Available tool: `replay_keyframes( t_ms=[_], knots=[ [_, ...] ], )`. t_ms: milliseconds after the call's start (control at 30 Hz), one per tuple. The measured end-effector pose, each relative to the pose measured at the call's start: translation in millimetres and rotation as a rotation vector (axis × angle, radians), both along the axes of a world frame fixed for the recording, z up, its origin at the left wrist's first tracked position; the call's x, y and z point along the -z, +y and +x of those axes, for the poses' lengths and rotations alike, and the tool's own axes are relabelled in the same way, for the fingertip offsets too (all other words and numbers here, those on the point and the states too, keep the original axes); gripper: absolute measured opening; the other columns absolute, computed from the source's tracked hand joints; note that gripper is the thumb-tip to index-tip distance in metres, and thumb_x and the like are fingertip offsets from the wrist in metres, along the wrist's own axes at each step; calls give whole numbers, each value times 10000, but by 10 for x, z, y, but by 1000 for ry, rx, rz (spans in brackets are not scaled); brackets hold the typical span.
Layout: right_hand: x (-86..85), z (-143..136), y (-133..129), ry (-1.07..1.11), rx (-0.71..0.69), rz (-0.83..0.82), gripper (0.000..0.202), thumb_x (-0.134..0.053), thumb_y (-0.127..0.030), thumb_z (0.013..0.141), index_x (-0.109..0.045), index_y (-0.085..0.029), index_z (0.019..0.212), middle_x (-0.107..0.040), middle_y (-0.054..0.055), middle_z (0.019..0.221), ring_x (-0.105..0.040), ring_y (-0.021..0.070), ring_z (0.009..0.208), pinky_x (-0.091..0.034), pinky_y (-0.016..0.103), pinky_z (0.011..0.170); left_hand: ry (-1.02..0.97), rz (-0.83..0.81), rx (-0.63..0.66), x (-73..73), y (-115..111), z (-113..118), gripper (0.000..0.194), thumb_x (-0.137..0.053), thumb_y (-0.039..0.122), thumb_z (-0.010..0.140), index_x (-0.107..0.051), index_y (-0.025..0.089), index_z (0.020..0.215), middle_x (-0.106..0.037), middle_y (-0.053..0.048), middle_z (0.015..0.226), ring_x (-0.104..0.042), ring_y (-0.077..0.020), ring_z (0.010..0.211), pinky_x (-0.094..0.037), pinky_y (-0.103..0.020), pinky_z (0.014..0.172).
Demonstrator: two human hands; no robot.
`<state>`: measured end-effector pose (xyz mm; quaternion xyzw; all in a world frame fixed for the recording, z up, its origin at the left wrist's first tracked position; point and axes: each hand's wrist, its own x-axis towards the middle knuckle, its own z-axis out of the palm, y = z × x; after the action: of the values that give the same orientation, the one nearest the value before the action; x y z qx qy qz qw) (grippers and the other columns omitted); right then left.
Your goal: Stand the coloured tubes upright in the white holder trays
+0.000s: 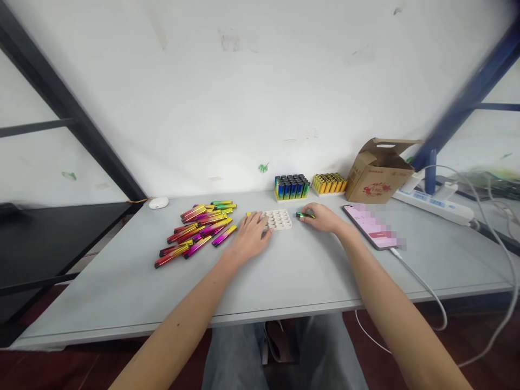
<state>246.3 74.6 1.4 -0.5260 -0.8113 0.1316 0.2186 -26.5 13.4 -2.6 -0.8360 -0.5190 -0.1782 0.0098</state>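
A white tray [280,219] with rows of round holes lies flat on the table. My left hand [252,234] rests over its left side, fingers stretched out. A bit of yellow [248,214] shows at those fingertips; what it belongs to is hidden. Just right of the tray, my right hand [320,218] is closed on a slim shiny green-and-yellow tube [304,215] with a dark end, held low over the table. To the left lies a loose pile of similar metallic tubes [203,226] in red, purple, yellow and green.
Behind stand a tray of upright blue-green tubes [290,187] and a tray of yellow ones [330,184]. An open cardboard box [377,176], a phone [371,226] with a cable and a power strip [439,205] are at right. A white case [158,202] sits back left.
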Motion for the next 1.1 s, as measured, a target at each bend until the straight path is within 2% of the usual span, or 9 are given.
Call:
replay_keyframes(
  t_ms=[167, 300, 400, 467, 567, 700, 833, 967, 1100],
  knots=[
    [-13, -114, -34, 229, 35, 28, 211, -525, -323, 892, -571, -182, 1042, -707, 106, 1030, -651, 227, 900, -486, 361, 831, -17, 24, -8, 23, 22, -13, 399, -385, 361, 972, -561, 163, 1270, -483, -150, 1414, -406, -294, 1341, -339, -471, 1114],
    [-84, -260, -90, 462, 41, -29, 225, -419, -380, 945, -544, -195, 974, -668, 48, 850, -618, 180, 804, -473, 314, 763, -54, 30, -22, 23, 36, -32, 405, -391, 368, 971, -556, 159, 1276, -478, -158, 1402, -422, -285, 1321, -356, -459, 1106],
    [-145, -366, -126, 732, 45, -177, 292, -413, -460, 932, -524, -202, 850, -561, -5, 712, -512, 123, 594, -421, 249, 567, -68, 17, -28, 16, 32, -36, 414, -384, 374, 973, -553, 158, 1284, -476, -157, 1396, -427, -284, 1314, -360, -455, 1105],
    [-185, -411, -139, 905, 55, -313, 353, -433, -533, 903, -537, -200, 844, -494, -26, 651, -415, 101, 493, -342, 231, 461, -72, 9, -29, 15, 28, -34, 410, -385, 374, 973, -555, 163, 1280, -481, -156, 1388, -432, -285, 1308, -366, -461, 1099],
    [-241, -435, -146, 1080, 29, -499, 467, -442, -646, 857, -558, -194, 832, -406, -50, 574, -319, 87, 432, -249, 218, 397, -72, 10, -28, 18, 29, -25, 392, -391, 373, 971, -562, 177, 1264, -492, -148, 1373, -446, -282, 1291, -378, -466, 1084],
    [-329, -436, -170, 1203, 16, -631, 522, -433, -698, 835, -491, -198, 698, -299, -73, 514, -243, 74, 410, -201, 205, 390, -73, 33, -45, 19, 39, -12, 375, -392, 382, 972, -582, 182, 1227, -504, -143, 1359, -461, -277, 1273, -382, -458, 1074],
    [-409, -448, -217, 1280, -5, -671, 469, -435, -631, 869, -469, -198, 691, -304, -68, 527, -249, 72, 418, -197, 197, 403, -57, 29, -58, 27, 40, -8, 362, -388, 383, 974, -583, 197, 1216, -516, -128, 1345, -462, -271, 1271, -377, -455, 1074],
    [-433, -466, -240, 1318, 0, -663, 471, -424, -638, 874, -475, -203, 701, -336, -55, 543, -315, 90, 453, -287, 208, 437, -59, 39, -41, 41, 32, -11, 370, -383, 388, 978, -575, 187, 1223, -507, -132, 1349, -455, -269, 1273, -373, -454, 1076],
    [-426, -477, -245, 1361, -6, -627, 429, -459, -606, 867, -460, -211, 699, -388, -39, 595, -401, 107, 526, -407, 224, 544, -69, 37, -43, 33, 20, -5, 356, -390, 386, 976, -585, 195, 1204, -517, -130, 1335, -458, -266, 1268, -379, -450, 1069]
  ],
)
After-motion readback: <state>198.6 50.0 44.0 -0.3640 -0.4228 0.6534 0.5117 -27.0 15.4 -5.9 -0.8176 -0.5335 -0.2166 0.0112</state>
